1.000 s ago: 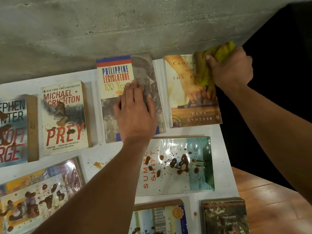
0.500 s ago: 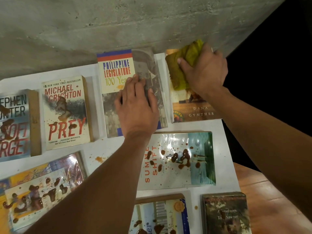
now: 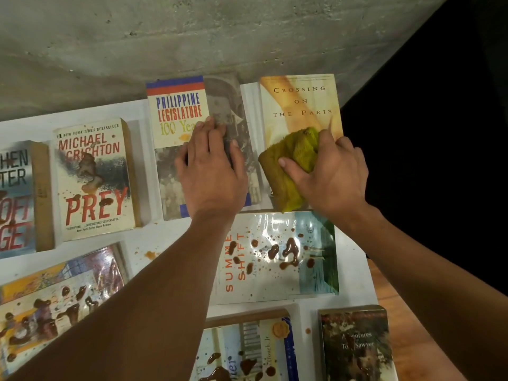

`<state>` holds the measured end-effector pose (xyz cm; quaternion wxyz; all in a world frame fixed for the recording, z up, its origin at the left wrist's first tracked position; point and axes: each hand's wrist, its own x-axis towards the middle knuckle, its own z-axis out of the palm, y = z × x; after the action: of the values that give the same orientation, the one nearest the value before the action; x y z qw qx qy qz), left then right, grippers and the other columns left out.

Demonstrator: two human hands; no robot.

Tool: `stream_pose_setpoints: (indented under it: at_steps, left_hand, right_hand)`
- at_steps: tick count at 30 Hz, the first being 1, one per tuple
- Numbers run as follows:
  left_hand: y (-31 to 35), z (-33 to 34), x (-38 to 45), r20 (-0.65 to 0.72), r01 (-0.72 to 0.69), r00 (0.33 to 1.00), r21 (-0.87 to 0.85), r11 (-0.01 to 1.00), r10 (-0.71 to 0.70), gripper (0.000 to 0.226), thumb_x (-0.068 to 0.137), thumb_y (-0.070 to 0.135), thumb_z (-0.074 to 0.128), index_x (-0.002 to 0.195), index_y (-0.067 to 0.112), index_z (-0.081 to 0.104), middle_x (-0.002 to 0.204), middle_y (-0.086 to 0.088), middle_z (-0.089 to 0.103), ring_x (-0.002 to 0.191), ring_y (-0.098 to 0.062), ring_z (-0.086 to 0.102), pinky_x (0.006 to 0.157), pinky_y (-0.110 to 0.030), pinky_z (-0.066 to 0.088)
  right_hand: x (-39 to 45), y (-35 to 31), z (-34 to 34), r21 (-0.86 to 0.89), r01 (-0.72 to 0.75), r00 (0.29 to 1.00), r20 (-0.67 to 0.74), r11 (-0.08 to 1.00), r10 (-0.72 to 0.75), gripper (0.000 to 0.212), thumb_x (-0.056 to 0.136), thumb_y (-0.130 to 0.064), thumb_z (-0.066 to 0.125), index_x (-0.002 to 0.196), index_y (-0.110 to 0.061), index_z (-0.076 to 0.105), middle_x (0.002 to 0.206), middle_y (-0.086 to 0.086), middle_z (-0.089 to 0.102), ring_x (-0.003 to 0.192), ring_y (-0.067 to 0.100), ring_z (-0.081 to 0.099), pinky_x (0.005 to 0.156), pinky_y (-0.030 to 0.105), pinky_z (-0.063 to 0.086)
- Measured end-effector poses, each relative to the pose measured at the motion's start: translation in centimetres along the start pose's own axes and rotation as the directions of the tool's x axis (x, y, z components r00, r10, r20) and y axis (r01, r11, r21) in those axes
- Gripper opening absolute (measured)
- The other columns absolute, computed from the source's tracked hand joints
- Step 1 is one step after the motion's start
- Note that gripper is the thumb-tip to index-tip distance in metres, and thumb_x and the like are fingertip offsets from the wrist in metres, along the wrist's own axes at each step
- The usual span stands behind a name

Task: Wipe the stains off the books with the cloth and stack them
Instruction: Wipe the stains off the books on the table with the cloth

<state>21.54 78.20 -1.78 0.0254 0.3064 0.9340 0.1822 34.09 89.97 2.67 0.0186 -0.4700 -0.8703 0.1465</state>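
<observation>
Head view, looking down over a white surface (image 3: 154, 237) set against a grey concrete wall (image 3: 192, 37). Right hand (image 3: 330, 174) curled round a bunched yellow-green cloth (image 3: 291, 163), thumb across the front of it, pressing it onto the lower half of the Crossing on the Paris book (image 3: 301, 105) at the far right of the back row. Cover above the cloth clean, title plainly readable. Left hand (image 3: 211, 171) laid flat, fingers straight and together, resting on the Philippine Legislature book (image 3: 178, 114) just beside, holding nothing; a small orange mark on that cover near the fingertips. Further left in the same row, the Prey paperback (image 3: 93, 177) with brown smears over its cover, and another stained paperback (image 3: 16, 199) cut off by the frame edge. Nearer row: the Summer Shift book (image 3: 275, 257) under both forearms, dotted with brown blobs; a glossy picture book (image 3: 55, 303) at left, heavily spotted. Nearest: a stained blue-edged book (image 3: 247, 350) and a dark Tom Sawyer book (image 3: 357, 345). All books lying flat and apart, none stacked. A few brown drips on the bare surface between them.
</observation>
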Motion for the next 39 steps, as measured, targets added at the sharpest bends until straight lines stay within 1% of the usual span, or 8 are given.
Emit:
stream_pose_setpoints:
  at_steps: [6, 13, 17, 23, 28, 33, 37, 39]
  left_hand:
    - [-0.1, 0.0, -0.1, -0.005, -0.002, 1.000, -0.015, 1.000, 0.002, 0.041, 0.106, 0.036, 0.035, 0.137, 0.016, 0.052, 0.148, -0.004, 0.050, 0.140, -0.022, 0.041, 0.113, -0.043, 0.028]
    - [-0.2, 0.0, 0.0, -0.004, -0.002, 1.000, -0.020, 1.000, 0.002, 0.040, 0.106, 0.037, 0.034, 0.136, 0.017, 0.052, 0.148, -0.003, 0.049, 0.140, -0.021, 0.041, 0.113, -0.043, 0.029]
    - [-0.1, 0.0, 0.0, -0.001, -0.001, 1.000, -0.024, 1.000, 0.001, 0.040, 0.106, 0.037, 0.034, 0.136, 0.017, 0.052, 0.148, -0.004, 0.049, 0.140, -0.021, 0.041, 0.114, -0.044, 0.029]
    - [-0.1, 0.0, 0.0, 0.004, 0.002, 1.000, -0.020, 1.000, -0.002, 0.040, 0.106, 0.036, 0.034, 0.137, 0.017, 0.051, 0.148, -0.004, 0.049, 0.140, -0.022, 0.041, 0.114, -0.045, 0.030]
    - [-0.1, 0.0, -0.1, 0.001, 0.001, 1.000, -0.014, 1.000, -0.001, 0.041, 0.106, 0.036, 0.034, 0.136, 0.016, 0.052, 0.148, -0.004, 0.049, 0.140, -0.021, 0.041, 0.113, -0.044, 0.030]
    - [-0.1, 0.1, -0.1, -0.003, 0.001, 1.000, -0.014, 1.000, -0.001, 0.042, 0.106, 0.037, 0.034, 0.137, 0.016, 0.052, 0.148, -0.004, 0.050, 0.140, -0.022, 0.041, 0.113, -0.044, 0.031]
    - [-0.2, 0.1, 0.1, 0.003, -0.001, 1.000, -0.009, 1.000, 0.001, 0.043, 0.106, 0.037, 0.033, 0.137, 0.016, 0.053, 0.150, -0.004, 0.048, 0.141, -0.022, 0.041, 0.113, -0.045, 0.032]
    - [-0.2, 0.2, -0.1, 0.001, -0.003, 1.000, -0.010, 1.000, 0.003, 0.042, 0.106, 0.037, 0.033, 0.137, 0.016, 0.052, 0.151, -0.004, 0.048, 0.141, -0.022, 0.040, 0.113, -0.045, 0.031]
  right_hand:
    - [-0.9, 0.9, 0.0, 0.008, 0.029, 0.999, 0.027, 1.000, -0.030, 0.081, 0.081, -0.072, 0.060, 0.134, -0.012, 0.051, 0.112, 0.011, 0.066, 0.113, 0.031, 0.056, 0.097, 0.040, 0.039]
    - [-0.7, 3.0, -1.0, 0.025, -0.056, 0.998, -0.023, 0.998, 0.056, 0.061, 0.082, -0.066, 0.064, 0.105, -0.010, 0.057, 0.086, 0.001, 0.044, 0.096, 0.033, 0.055, 0.082, 0.038, 0.037]
    - [-0.5, 4.7, -1.3, 0.015, -0.136, 0.988, -0.073, 0.991, 0.136, 0.063, 0.083, -0.064, 0.065, 0.111, -0.008, 0.056, 0.098, 0.014, 0.059, 0.102, 0.037, 0.054, 0.087, 0.042, 0.040]
    - [1.1, 4.7, -1.3, 0.028, -0.213, 0.970, -0.114, 0.977, 0.215, 0.065, 0.084, -0.063, 0.064, 0.117, -0.008, 0.054, 0.112, 0.019, 0.060, 0.109, 0.038, 0.052, 0.092, 0.043, 0.039]
    - [2.6, 2.1, -1.5, 0.022, -0.123, 0.989, -0.079, 0.992, 0.124, 0.060, 0.087, -0.061, 0.062, 0.115, -0.008, 0.053, 0.112, 0.017, 0.061, 0.108, 0.036, 0.052, 0.091, 0.042, 0.039]
    - [2.6, 0.6, -1.0, -0.070, 0.141, 0.990, 0.014, 0.987, -0.140, 0.061, 0.086, -0.064, 0.062, 0.111, -0.008, 0.056, 0.102, 0.017, 0.062, 0.100, 0.036, 0.053, 0.086, 0.041, 0.038]
    - [5.2, 0.9, -2.1, -0.072, 0.059, 0.998, 0.027, 0.996, -0.057, 0.063, 0.084, -0.064, 0.064, 0.114, -0.008, 0.055, 0.109, 0.021, 0.061, 0.108, 0.039, 0.052, 0.091, 0.042, 0.038]
    - [5.2, 0.8, -2.1, -0.088, 0.147, 0.986, 0.094, 0.985, -0.139, 0.061, 0.085, -0.061, 0.065, 0.115, -0.009, 0.053, 0.111, 0.020, 0.059, 0.108, 0.038, 0.051, 0.089, 0.043, 0.039]
